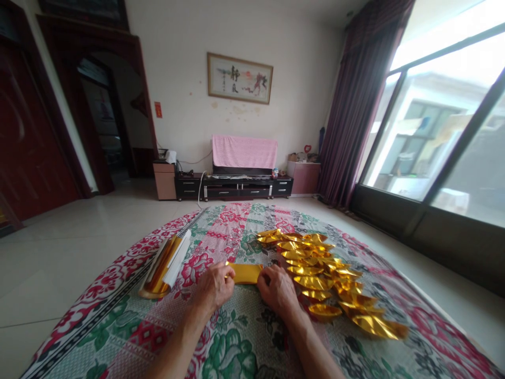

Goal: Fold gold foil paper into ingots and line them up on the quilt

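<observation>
Between my two hands a folded gold foil paper [247, 273] lies stretched flat, just over the patterned cloth. My left hand [216, 284] pinches its left end, with the fingers curled in. At the right end my right hand [278, 288] grips the same paper, its fingertips mostly hidden behind the knuckles. Close to the right hand sit several folded gold paper ingots [313, 283], boat-shaped and set in rows. Off to the left rests a stack of gold and white paper sheets [168, 266], curled up at the sides.
A floral cloth [232, 347] covers the rounded table. Beyond it stands a low black cabinet [236, 188] with a pink cloth [244, 151] draped over something on top. A purple curtain [343, 116] and large window are at the right. A dark red door [35, 121] is at the left.
</observation>
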A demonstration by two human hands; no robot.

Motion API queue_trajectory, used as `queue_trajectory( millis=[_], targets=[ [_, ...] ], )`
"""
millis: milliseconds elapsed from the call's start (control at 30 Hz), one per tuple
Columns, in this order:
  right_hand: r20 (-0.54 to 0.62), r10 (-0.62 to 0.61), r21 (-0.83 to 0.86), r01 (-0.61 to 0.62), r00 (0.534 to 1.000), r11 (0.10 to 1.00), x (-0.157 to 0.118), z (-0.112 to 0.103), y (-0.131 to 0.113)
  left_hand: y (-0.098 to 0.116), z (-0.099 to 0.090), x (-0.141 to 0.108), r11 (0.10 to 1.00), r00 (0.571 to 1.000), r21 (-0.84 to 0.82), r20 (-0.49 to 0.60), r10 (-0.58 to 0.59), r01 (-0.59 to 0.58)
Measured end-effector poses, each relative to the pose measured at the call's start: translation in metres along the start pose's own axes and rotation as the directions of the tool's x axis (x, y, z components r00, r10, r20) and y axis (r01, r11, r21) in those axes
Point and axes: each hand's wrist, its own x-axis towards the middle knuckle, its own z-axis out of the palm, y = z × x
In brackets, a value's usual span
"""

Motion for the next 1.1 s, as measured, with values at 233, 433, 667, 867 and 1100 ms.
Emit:
queue_trajectory(
  millis=[233,433,667,867,1100],
  targets=[
    [0.001,0.037,-0.012,-0.037,0.999,0.999,0.0001,0.0027,0.0,-0.0006,-0.0036,0.0007,0.999,0.998,0.005,0.05,-0.046,0.045],
    [-0.001,0.047,-0.012,-0.047,0.999,0.999,0.0007,0.0036,-0.0001,0.0022,-0.0067,0.0027,0.998,0.995,0.029,0.076,-0.059,0.057],
    [-0.012,0.038,-0.014,-0.039,0.999,0.999,0.0003,0.0076,0.0028,0.0037,-0.0092,0.0026,0.995,0.99,0.053,0.113,-0.085,0.079],
    [0.012,0.061,-0.045,-0.06,0.998,0.997,0.0004,0.0049,0.0006,0.0,-0.0071,0.0044,0.997,0.99,0.049,0.127,-0.069,0.063],
    [0.022,0.067,-0.068,-0.066,0.998,0.996,0.0004,0.0046,-0.0002,-0.0003,-0.0065,0.0062,0.995,0.99,0.066,0.121,-0.076,0.069]
  ],
)
